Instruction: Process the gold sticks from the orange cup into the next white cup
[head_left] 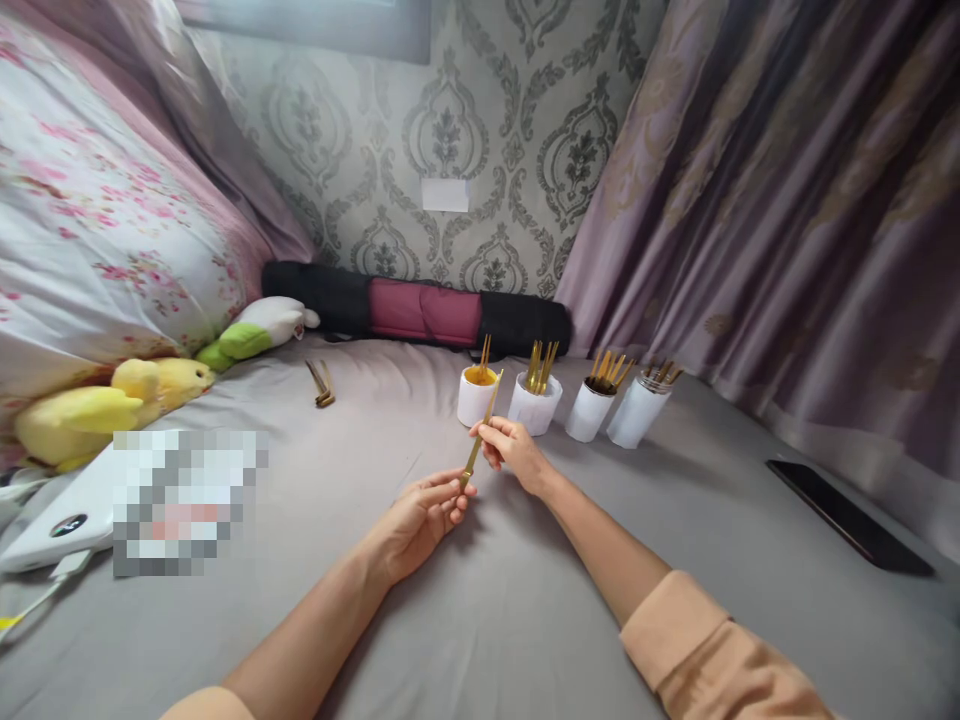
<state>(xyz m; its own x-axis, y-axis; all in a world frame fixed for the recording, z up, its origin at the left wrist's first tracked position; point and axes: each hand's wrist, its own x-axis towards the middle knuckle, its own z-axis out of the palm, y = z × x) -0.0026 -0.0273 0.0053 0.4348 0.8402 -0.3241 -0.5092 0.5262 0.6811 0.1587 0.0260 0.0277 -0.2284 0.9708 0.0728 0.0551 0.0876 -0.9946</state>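
I hold one gold knife (482,430) between both hands, above a grey bedsheet (480,620). My left hand (420,520) pinches its lower end. My right hand (514,452) pinches it near the middle, and the tip points up toward the cups. Just beyond my hands, several white cups stand in a row with gold cutlery upright in them: one (477,394) with a yellow inside, a second (535,399), a third (590,405) and a fourth (637,407).
Two gold pieces (322,384) lie loose on the sheet at left. Yellow (112,405) and green-white (255,332) plush toys, a floral pillow and a white power bank (60,520) fill the left. A black-and-maroon bag (420,312) lies by the wall. A dark phone (847,515) lies right.
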